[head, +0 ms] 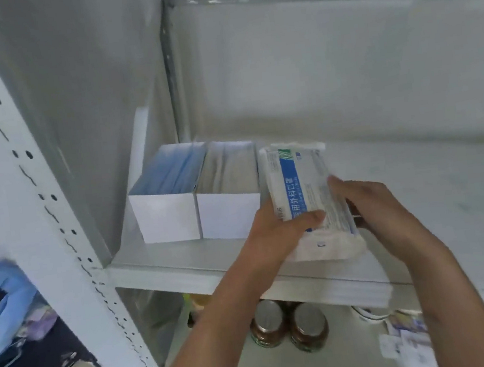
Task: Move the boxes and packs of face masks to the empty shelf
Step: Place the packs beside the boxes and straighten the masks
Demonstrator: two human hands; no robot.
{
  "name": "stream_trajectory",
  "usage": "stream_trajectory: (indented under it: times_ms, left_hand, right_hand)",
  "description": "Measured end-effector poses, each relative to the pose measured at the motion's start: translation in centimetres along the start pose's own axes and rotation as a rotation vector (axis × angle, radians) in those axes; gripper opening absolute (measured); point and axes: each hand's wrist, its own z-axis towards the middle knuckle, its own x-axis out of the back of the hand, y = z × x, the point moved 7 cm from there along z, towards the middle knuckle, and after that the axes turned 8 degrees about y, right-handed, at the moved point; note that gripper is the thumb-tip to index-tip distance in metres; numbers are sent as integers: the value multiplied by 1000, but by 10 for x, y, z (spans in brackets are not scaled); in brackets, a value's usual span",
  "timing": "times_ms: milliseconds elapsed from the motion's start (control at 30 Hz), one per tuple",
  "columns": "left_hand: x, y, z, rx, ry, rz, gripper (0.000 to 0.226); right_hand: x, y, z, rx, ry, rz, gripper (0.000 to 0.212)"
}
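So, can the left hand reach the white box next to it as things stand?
Probably not right away: the left hand is close to the white box with nothing between them, but it is holding the pack of masks together with the right hand.

Two boxes (166, 216) (229, 215), one mask pack (301, 188), two jars (269, 325) (310, 326)

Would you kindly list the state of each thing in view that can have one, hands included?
White box of blue masks: open-topped, upright on the shelf, touching its neighbour.
White box of grey-white masks: open-topped, upright.
Clear plastic pack of masks with a blue stripe: sealed, tilted, held at the shelf's front.
Left hand: grips the pack.
Right hand: grips the pack.
Two brown jars with metal lids: lidded, upright below.
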Motion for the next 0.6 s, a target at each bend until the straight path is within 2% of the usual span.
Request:
stream_trajectory:
  times_ms: [100,167,233,333,433,500,533,600]
  left_hand:
    - [0,0,8,112,-93,-100,41]
    - [5,1,2,177,-182,-101,39]
    - [23,6,-10,142,-247,53,31]
    - [65,42,-21,-109,-256,256,17]
    - [104,94,-22,-547,-28,390,14]
    - [116,115,-26,-834,189,609,21]
    - [116,117,-26,-917,271,769,26]
    - [113,109,-18,-940,333,1100,39]
  right_hand:
    - [-7,4,3,-24,79,91,31]
    - [-9,12,5,-70,155,72,31]
    - [-7,21,5,-110,203,-49,37]
    - [-2,31,5,-113,283,-201,35]
    - [-3,23,-2,-81,348,-320,31]
    - [-8,24,-8,-119,344,-285,53]
    - [-12,27,-11,-146,322,-247,67]
    - [-20,26,-17,-121,276,-287,81]
